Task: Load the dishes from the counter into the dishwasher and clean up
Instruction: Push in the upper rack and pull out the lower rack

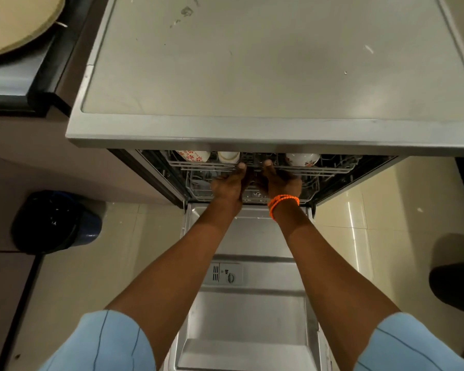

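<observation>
The dishwasher stands open under the steel counter (pixel 265 76), its door (pixel 248 311) folded down flat toward me. Its upper wire rack (pixel 327 168) sits almost fully inside and holds white cups: a red-flowered cup (pixel 194 155) at left, a plain cup (pixel 228 156) in the middle, another flowered cup (pixel 303 158) at right. My left hand (pixel 229 184) and my right hand (pixel 277 183) lie side by side at the middle of the rack's front rail, thumbs over the rail, fingers curled under it. An orange bracelet (pixel 283 202) circles the right wrist. The lower rack (pixel 198 187) shows dimly beneath.
A dark bin with a black liner (pixel 56 220) stands on the tiled floor at left. At the top left lies a round beige board (pixel 16 22) on a stove top. A dark object (pixel 458 279) sits on the floor at the right edge.
</observation>
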`<move>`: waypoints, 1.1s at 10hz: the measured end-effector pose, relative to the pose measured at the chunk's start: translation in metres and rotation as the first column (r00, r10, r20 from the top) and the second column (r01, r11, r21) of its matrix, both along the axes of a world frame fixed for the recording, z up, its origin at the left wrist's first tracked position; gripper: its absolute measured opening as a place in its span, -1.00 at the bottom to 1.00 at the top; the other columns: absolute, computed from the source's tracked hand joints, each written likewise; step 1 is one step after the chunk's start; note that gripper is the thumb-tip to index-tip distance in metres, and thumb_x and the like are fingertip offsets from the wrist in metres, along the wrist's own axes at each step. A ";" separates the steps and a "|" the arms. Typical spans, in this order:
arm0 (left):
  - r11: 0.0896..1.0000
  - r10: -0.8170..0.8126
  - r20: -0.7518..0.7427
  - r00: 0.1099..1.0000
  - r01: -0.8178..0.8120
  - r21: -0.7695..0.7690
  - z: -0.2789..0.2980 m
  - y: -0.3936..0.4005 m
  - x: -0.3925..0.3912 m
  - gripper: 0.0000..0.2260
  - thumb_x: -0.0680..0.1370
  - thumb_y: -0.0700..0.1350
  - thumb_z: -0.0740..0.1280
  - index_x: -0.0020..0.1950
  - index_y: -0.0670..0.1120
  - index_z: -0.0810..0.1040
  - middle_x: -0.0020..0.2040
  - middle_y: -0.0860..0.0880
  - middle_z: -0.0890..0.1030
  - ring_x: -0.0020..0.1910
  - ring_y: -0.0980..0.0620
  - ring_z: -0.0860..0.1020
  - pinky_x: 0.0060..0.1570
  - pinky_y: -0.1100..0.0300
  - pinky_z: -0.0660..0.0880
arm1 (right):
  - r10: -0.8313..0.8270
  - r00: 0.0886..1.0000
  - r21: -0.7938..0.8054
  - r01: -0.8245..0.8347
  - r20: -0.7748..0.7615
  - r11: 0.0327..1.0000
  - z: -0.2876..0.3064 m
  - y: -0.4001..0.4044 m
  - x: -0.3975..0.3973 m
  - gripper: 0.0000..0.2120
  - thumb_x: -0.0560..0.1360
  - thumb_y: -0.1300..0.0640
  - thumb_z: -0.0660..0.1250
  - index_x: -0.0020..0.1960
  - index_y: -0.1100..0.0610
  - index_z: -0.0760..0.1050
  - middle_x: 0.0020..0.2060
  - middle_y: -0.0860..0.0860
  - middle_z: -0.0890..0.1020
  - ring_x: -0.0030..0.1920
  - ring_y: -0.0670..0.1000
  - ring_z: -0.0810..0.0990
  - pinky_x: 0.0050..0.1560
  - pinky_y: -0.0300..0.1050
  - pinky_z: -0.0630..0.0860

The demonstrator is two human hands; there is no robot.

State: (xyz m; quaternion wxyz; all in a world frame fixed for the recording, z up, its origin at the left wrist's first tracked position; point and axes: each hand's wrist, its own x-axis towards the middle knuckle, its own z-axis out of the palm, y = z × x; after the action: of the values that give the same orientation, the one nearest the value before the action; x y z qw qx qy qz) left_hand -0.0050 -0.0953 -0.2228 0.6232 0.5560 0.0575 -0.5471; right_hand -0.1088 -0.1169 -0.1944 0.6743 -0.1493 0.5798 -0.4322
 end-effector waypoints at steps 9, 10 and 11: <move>0.368 -0.671 0.538 -0.511 0.400 0.839 -0.186 0.005 0.020 -0.21 0.42 -0.12 0.55 0.56 -0.07 0.23 0.54 -0.10 0.30 0.50 -0.20 0.30 0.40 -0.10 0.39 | 0.295 -0.262 0.358 -0.867 -0.919 0.345 -0.227 -0.010 -0.020 -0.20 0.46 0.09 0.46 0.57 -0.02 0.12 0.57 0.05 0.19 0.55 0.22 0.12 0.51 0.12 0.25; 0.342 -0.708 0.526 -0.472 0.422 0.840 -0.184 0.021 0.009 -0.23 0.44 -0.08 0.55 0.55 -0.08 0.25 0.53 -0.13 0.30 0.48 -0.21 0.30 0.37 -0.11 0.43 | 0.330 -0.253 0.364 -0.868 -0.909 0.338 -0.225 0.008 -0.028 -0.23 0.46 0.03 0.46 0.56 0.02 0.17 0.53 0.08 0.25 0.54 0.22 0.12 0.50 0.11 0.26; 0.319 -0.740 0.506 -0.444 0.431 0.844 -0.187 0.055 -0.002 -0.28 0.43 -0.04 0.55 0.49 -0.08 0.28 0.47 -0.13 0.35 0.43 -0.18 0.34 0.31 -0.08 0.47 | 0.356 -0.246 0.365 -0.873 -0.902 0.323 -0.222 0.045 -0.041 -0.26 0.46 0.01 0.46 0.54 0.05 0.21 0.51 0.08 0.28 0.53 0.21 0.15 0.48 0.09 0.30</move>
State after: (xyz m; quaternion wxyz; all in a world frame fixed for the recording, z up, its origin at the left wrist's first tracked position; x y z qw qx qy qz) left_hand -0.0073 -0.0402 -0.4094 -0.0245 0.7387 -0.6130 -0.2792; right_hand -0.1495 -0.0714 -0.4168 0.2494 -0.7976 0.5445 0.0716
